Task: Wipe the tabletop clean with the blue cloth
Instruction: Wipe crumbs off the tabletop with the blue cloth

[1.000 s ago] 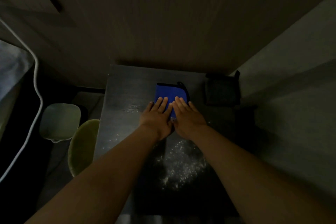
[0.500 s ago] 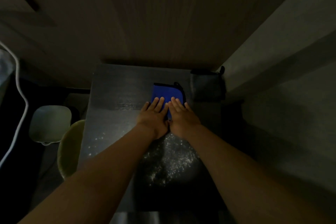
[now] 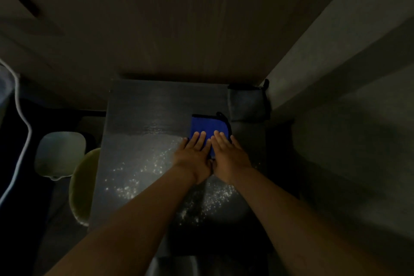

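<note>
Both palms flat on the blue cloth, mid-wipe, with most of the mess left.

I have my left hand (image 3: 194, 156) and right hand (image 3: 228, 157) side by side, fingers spread flat and pressing rather than gripping the blue cloth (image 3: 207, 126), which lies at about one o'clock on the tabletop (image 3: 139, 107), just beside a dark folded cloth (image 3: 246, 105) at two o'clock. The far band looks dark and clear, so I judge it wiped; pale speckles (image 3: 139, 177) scattered from six to nine o'clock remain to be cleaned.
</note>
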### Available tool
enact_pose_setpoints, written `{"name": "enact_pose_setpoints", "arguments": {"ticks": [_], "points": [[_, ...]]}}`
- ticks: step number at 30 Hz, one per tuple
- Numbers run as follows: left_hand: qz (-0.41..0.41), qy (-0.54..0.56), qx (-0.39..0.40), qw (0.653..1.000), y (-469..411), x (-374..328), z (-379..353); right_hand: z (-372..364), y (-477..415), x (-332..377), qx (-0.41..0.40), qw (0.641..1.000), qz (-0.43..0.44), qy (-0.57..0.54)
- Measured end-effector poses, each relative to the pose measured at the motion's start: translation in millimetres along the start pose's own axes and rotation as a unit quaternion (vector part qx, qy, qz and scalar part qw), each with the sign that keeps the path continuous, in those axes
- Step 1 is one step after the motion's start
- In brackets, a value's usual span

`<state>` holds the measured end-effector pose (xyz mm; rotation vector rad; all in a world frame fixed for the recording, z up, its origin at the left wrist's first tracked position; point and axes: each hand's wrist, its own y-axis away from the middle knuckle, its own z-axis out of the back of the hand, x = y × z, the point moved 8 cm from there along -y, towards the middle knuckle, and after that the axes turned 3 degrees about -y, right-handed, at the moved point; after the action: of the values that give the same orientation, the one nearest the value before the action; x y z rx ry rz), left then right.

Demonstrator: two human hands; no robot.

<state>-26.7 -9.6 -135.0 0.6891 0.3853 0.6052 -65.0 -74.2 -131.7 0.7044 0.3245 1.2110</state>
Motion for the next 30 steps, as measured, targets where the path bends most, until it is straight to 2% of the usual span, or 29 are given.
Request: {"name": "enact_pose_setpoints", "arguments": {"ticks": [7,16,30], "points": [[-0.013,0.011,0.008,1.0,-1.4,-29.8,-8.7,-9.6,15.8,-25.0,0.004,1.0,-0.001,-0.001],[-0.005,0.006,-0.001,1.0,-3.7,-33.7,-12.6,-9.7,18.1,-31.4,0.005,1.0,0.011,0.0],[-0.05,0.003,-0.014,0.999,-30.0,-103.3,-0.8,-19.1,37.5,-101.9,0.022,0.998,-0.05,0.039]]}}
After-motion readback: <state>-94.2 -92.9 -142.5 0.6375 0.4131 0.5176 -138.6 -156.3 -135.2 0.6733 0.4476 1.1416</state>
